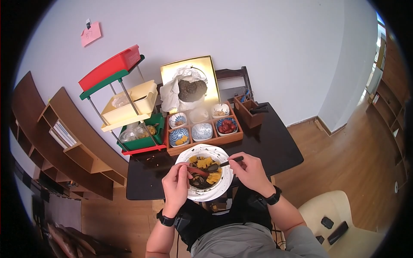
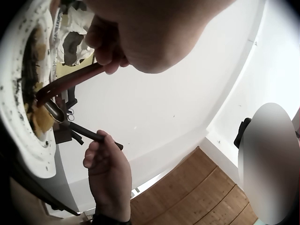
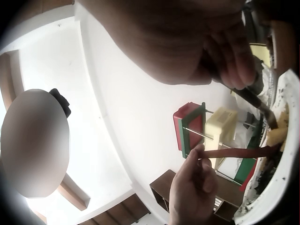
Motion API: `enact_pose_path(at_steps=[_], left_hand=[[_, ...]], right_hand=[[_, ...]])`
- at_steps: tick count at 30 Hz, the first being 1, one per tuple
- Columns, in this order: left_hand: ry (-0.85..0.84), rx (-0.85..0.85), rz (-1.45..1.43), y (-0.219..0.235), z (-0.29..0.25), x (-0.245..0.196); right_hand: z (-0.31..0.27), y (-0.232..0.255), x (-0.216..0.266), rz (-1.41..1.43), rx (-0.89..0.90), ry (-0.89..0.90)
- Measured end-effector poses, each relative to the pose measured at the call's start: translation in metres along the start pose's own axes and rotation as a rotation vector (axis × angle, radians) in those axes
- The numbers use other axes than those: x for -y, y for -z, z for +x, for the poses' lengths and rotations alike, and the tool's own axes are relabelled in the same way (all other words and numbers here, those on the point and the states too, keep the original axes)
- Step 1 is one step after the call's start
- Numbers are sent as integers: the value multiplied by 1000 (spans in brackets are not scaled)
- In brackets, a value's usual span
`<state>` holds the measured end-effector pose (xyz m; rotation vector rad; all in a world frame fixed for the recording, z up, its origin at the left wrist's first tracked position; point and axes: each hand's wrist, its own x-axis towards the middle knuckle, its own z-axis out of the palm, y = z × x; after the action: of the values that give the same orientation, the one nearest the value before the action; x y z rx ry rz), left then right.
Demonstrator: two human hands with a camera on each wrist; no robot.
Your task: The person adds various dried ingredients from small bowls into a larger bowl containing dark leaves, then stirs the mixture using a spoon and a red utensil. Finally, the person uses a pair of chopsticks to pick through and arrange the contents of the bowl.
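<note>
A white bowl [image 1: 225, 189] with a wide, speckled rim holds dark crumbly matter and yellow chunks [image 1: 202, 162]. On its left side, my left hand [image 1: 175, 185] pinches the end of a reddish-brown, flat, slim tool [image 2: 70, 80], whose far end dips among the chunks. From the right, my right hand [image 1: 254, 174] grips the black handle of a small metal-headed spoon [image 1: 213, 167]. The spoon's head lies close beside the tool's tip, over the bowl's contents, as the left wrist view also shows. Fingers of the right hand partly cover the handle.
Behind the bowl stands a divided wooden tray [image 1: 228, 138] with several small bowls, one full of red fruit-like pieces [image 1: 226, 126]. A gold box [image 1: 214, 73] with dark crumbly matter is further back. A tiered rack [image 1: 122, 81] stands left, a brown holder [image 1: 248, 115] right.
</note>
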<state>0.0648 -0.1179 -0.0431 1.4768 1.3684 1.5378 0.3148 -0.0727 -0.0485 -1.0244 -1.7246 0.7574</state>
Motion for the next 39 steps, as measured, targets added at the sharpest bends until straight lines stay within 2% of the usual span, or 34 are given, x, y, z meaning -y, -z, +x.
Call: enact_pose_path(at_steps=[5, 8, 11, 14, 20, 26, 32, 35, 39], left_hand=[[11, 1, 14, -1, -1, -1], [-7, 11, 79, 2, 0, -5], [-15, 30, 134, 8, -2, -11], [-22, 48, 143, 10, -4, -14], [-5, 53, 161, 16, -9, -18], [-4, 95, 159, 19, -11, -15], [27, 114, 100, 17, -11, -14], [35, 96, 78, 16, -11, -15], [47, 69, 67, 17, -10, -18]], right_hand=[[-1, 0, 0, 5, -31, -20], [-1, 9, 17, -95, -70, 40], [-4, 15, 24, -165, -53, 129], [-5, 19, 32, -197, 62, 153], [-5, 23, 36, -120, 124, 28], [-5, 21, 28, -92, 157, 15], [-4, 9, -2, 109, 201, -137], [-3, 5, -17, 304, 192, -263], [-1, 5, -34, 466, 149, -340]])
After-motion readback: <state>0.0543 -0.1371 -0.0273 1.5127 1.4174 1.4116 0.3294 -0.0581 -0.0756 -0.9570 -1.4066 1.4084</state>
